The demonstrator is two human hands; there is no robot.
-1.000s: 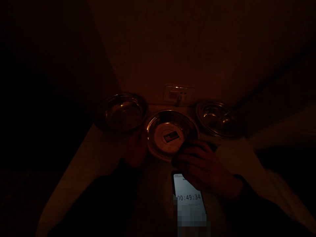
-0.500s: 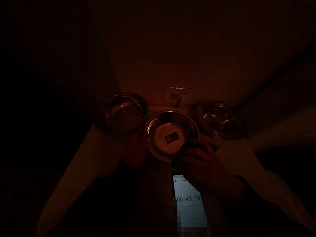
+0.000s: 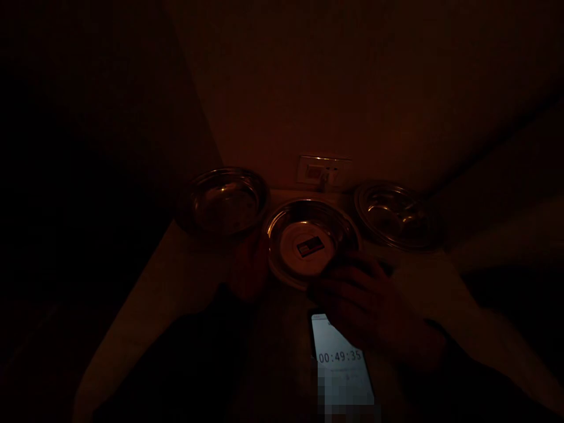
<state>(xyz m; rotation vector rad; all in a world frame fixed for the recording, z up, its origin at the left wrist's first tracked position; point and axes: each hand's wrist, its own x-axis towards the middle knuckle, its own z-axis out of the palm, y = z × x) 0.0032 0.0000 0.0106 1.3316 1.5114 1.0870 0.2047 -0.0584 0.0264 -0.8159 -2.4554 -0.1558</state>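
Observation:
A round, shallow steel dish sits in the middle of the dim table, with a dark rectangular label on its pale, flat bottom. At its left rim is my left hand, closed against the edge, its fingertips lost in shadow. My right hand lies over the front right rim, its fingers together and curled round the edge. Below that hand a lit phone shows a running timer reading 00:49:35; the hand covers its upper right corner.
Another steel bowl stands at the back left. At the back right, a steel dish reflects some light. Behind them, a socket plate with something plugged in is on the wall. The table's left edge drops into darkness.
The whole view has shifted slightly and grown a little dimmer. Both hands keep their places at the middle dish. The phone's timer has gone from 00:49:34 to 00:49:35.

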